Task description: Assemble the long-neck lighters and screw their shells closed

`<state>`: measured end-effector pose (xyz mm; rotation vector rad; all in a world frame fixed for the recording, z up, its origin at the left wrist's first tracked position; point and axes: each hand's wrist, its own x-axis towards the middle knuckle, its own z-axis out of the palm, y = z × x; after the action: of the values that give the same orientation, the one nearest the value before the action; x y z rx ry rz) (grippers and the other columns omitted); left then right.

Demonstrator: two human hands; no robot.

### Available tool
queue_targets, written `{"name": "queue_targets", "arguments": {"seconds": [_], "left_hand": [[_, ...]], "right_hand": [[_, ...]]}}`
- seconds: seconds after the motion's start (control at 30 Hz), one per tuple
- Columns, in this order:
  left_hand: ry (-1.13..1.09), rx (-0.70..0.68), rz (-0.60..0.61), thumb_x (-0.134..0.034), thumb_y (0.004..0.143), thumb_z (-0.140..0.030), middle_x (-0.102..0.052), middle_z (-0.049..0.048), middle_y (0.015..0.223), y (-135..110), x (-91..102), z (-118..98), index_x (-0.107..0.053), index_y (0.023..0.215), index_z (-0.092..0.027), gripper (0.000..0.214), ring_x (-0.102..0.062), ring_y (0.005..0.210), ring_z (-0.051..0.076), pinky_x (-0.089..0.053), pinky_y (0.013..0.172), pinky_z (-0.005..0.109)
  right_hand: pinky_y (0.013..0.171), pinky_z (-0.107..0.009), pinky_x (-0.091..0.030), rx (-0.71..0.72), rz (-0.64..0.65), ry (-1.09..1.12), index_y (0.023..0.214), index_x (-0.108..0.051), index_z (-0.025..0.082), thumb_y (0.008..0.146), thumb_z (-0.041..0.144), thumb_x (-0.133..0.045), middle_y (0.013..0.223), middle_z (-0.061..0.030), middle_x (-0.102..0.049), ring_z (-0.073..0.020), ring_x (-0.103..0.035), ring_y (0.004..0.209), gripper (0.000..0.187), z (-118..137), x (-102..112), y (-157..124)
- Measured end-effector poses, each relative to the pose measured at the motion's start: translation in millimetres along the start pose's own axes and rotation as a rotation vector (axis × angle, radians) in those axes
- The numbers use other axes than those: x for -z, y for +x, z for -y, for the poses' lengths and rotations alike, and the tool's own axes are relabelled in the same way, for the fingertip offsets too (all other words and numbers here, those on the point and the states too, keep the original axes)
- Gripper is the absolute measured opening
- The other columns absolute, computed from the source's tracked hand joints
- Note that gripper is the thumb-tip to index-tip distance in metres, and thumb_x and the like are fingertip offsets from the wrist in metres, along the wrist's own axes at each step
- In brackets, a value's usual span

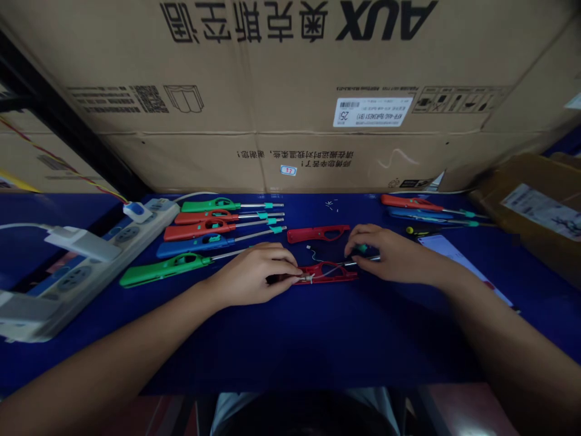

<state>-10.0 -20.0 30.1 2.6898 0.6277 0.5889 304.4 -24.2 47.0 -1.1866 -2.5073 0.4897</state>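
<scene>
An opened red lighter half-shell (340, 277) lies on the blue table, with small inner parts and a thin wire in it. My left hand (261, 272) is closed in a pinch over its left end, next to a small pale part (307, 278); what the fingertips grip is hidden. My right hand (385, 251) closes its thumb and fingers around a metal lighter tube (373, 258) at the shell's right end. Just behind lies the other red half-shell (318, 234), with a thin white wire (311, 251) between the halves.
Several long lighters, including a green one (167, 269) and a blue one (195, 245), lie at left beside a power strip (95, 266). At right are a red lighter (411, 203), a screwdriver (420, 231), a phone (454, 257) and a box (540, 206). Cardboard (204, 157) stands behind.
</scene>
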Motion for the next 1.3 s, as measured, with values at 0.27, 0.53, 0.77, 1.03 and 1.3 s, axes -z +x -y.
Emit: {"name": "queue_targets", "arguments": {"seconds": [0.27, 0.53, 0.77, 1.03, 1.3], "left_hand": [[0.005, -0.05, -0.013, -0.062, 0.097, -0.023, -0.075, 0.0038, 0.1, 2, 2.6, 3, -0.076, 0.109, -0.023, 0.019, -0.068, 0.091, 0.017, -0.055, 0.085, 0.032], [-0.002, -0.123, -0.009, -0.067, 0.093, -0.022, -0.076, 0.0041, 0.098, 2, 7.8, 10, -0.078, 0.109, -0.024, 0.02, -0.068, 0.085, 0.016, -0.054, 0.079, 0.028], [-0.032, -0.127, 0.005, -0.065, 0.094, -0.021, -0.076, 0.0056, 0.098, 1, 7.9, 10, -0.077, 0.11, -0.021, 0.02, -0.068, 0.085, 0.016, -0.055, 0.077, 0.027], [-0.02, -0.134, 0.004, -0.065, 0.094, -0.022, -0.076, 0.0048, 0.099, 1, 8.8, 10, -0.077, 0.11, -0.022, 0.02, -0.067, 0.084, 0.016, -0.055, 0.077, 0.029], [-0.013, -0.123, 0.005, -0.063, 0.096, -0.022, -0.075, 0.0051, 0.101, 1, 5.6, 8, -0.076, 0.111, -0.021, 0.02, -0.067, 0.089, 0.016, -0.055, 0.08, 0.029]], "right_hand": [[0.096, -0.044, -0.047, 0.041, 0.091, -0.035, 0.095, -0.068, 0.021, 0.089, 0.017, -0.062, 0.104, -0.0077, -0.064, -0.0237, -0.06, 0.103, 0.01, 1, -4, -3], [0.074, -0.032, -0.047, -0.036, 0.155, -0.001, 0.095, -0.065, 0.019, 0.094, 0.018, -0.056, 0.092, -0.0042, -0.068, -0.018, -0.062, 0.081, 0.009, 11, 2, -2], [0.075, -0.029, -0.046, -0.006, 0.028, 0.059, 0.097, -0.063, 0.02, 0.096, 0.022, -0.056, 0.091, -0.0029, -0.068, -0.0159, -0.061, 0.08, 0.008, 16, 2, -1], [0.078, -0.029, -0.048, -0.026, 0.278, 0.102, 0.093, -0.07, 0.022, 0.09, 0.021, -0.065, 0.093, -0.0009, -0.073, -0.0165, -0.067, 0.085, 0.006, 20, 12, -8], [0.086, -0.033, -0.05, -0.012, 0.063, 0.044, 0.104, -0.069, 0.022, 0.096, 0.031, -0.06, 0.105, -0.0046, -0.07, -0.0188, -0.065, 0.094, 0.015, 26, -6, 0]]}}
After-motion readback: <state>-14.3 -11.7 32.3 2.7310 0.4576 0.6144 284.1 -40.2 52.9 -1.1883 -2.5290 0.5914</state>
